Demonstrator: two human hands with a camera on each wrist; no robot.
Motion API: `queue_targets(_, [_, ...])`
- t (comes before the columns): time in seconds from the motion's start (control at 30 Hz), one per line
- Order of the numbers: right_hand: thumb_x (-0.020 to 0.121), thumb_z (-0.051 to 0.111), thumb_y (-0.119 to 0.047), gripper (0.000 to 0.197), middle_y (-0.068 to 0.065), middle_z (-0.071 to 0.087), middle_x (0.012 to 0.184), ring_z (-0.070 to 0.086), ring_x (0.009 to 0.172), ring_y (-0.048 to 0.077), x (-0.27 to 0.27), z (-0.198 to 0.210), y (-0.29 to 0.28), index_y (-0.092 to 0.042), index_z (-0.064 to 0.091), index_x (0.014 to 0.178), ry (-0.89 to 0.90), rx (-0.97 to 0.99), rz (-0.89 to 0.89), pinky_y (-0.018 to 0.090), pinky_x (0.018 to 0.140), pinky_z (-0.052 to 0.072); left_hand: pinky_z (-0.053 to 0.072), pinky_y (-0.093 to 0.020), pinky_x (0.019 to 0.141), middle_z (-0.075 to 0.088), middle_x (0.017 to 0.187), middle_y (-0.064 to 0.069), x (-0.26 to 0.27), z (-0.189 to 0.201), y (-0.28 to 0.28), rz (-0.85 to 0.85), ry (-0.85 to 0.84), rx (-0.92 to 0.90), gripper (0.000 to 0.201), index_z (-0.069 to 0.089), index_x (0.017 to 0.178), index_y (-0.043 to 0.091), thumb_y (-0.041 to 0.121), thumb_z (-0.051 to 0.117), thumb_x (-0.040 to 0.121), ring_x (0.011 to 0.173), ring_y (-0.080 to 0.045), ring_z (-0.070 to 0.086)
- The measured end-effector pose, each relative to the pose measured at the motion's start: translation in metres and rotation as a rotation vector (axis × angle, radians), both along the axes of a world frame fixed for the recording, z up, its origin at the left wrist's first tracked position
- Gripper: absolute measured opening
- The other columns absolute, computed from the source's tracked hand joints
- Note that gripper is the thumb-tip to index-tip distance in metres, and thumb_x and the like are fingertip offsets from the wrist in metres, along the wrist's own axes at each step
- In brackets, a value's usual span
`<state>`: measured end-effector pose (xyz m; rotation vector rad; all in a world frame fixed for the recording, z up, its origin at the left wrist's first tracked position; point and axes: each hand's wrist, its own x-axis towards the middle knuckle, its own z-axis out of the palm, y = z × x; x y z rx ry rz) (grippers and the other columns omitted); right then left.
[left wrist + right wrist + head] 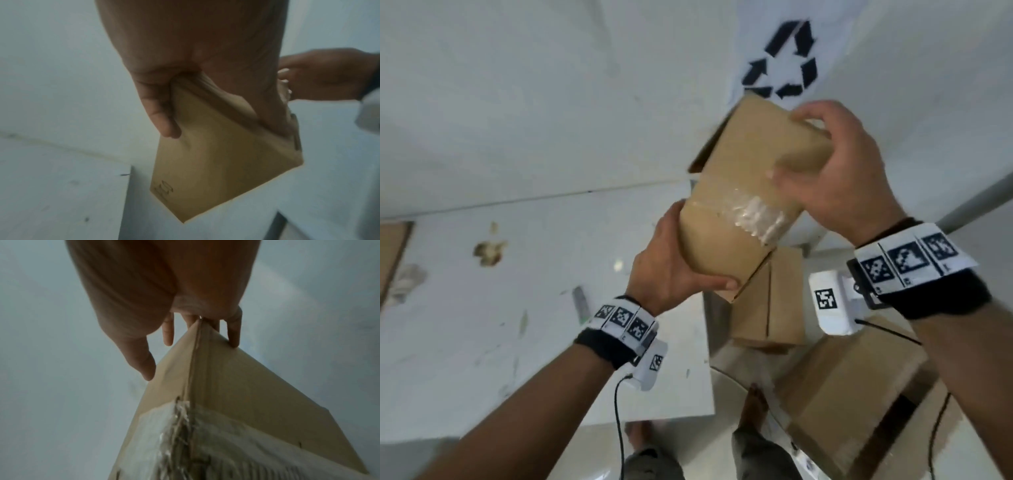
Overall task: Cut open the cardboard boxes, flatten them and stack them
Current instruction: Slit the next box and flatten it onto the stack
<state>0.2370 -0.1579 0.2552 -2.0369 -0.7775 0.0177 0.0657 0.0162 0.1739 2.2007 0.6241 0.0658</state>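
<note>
The white table [517, 274] ends just left of the held cardboard box [739, 192], floor boxes [770, 301] at six o'clock beneath. Held aloft, it could slip where glossy tape [756, 219] crosses. Left hand [671, 270] grips its lower corner; right hand [839, 178] clasps the top at two o'clock.

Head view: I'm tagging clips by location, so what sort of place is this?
Probably a small indoor recycling or packing corner: a recycling symbol on the white wall, a white work table, and more cardboard boxes on the tiled floor.
</note>
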Motion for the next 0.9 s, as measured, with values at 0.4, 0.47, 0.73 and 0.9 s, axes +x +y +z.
queue_targets(0.4, [0.076,0.075,-0.012,0.061,0.008,0.055,0.132,0.049,0.127,0.027,-0.347,-0.012,0.383,-0.014,0.055,0.134,-0.315,-0.031,0.77,0.048,0.108,0.036,0.06,-0.035,0.074,0.061,0.124,0.0,-0.343,-0.059,0.201,0.696,-0.179,-0.455,0.107,0.038,0.134,0.022,0.046,0.092,0.045,0.11,-0.018,0.065])
queue_targets(0.47, [0.079,0.071,-0.007,0.061,0.013,0.049,0.139,0.041,0.136,0.033,-0.413,-0.053,0.427,-0.011,0.053,0.137,-0.285,-0.17,0.92,0.048,0.114,0.031,0.06,-0.039,0.068,0.062,0.114,-0.004,-0.38,-0.092,0.216,0.736,-0.013,-0.491,0.095,0.041,0.128,0.021,0.049,0.085,0.049,0.1,-0.026,0.067])
queue_targets(0.73, [0.095,0.061,-0.025,0.067,-0.003,0.0,0.17,-0.01,0.155,0.032,-0.492,-0.207,0.409,-0.024,0.029,0.155,-0.166,-0.779,1.067,0.062,0.121,-0.007,0.051,-0.023,0.063,0.075,0.093,0.002,-0.469,-0.146,0.259,0.408,0.427,-0.548,0.023,0.064,0.12,0.01,0.012,0.067,0.097,0.07,-0.016,0.067])
queue_targets(0.9, [0.096,0.062,-0.02,0.022,0.003,0.062,0.124,0.052,0.12,0.013,-0.428,-0.206,0.389,-0.011,0.066,0.115,0.161,-0.244,0.718,0.031,0.109,0.039,0.044,-0.03,0.053,0.063,0.06,0.004,-0.489,-0.106,0.309,0.697,0.221,0.006,0.015,0.064,0.08,0.025,0.022,0.072,0.093,0.058,-0.016,0.061])
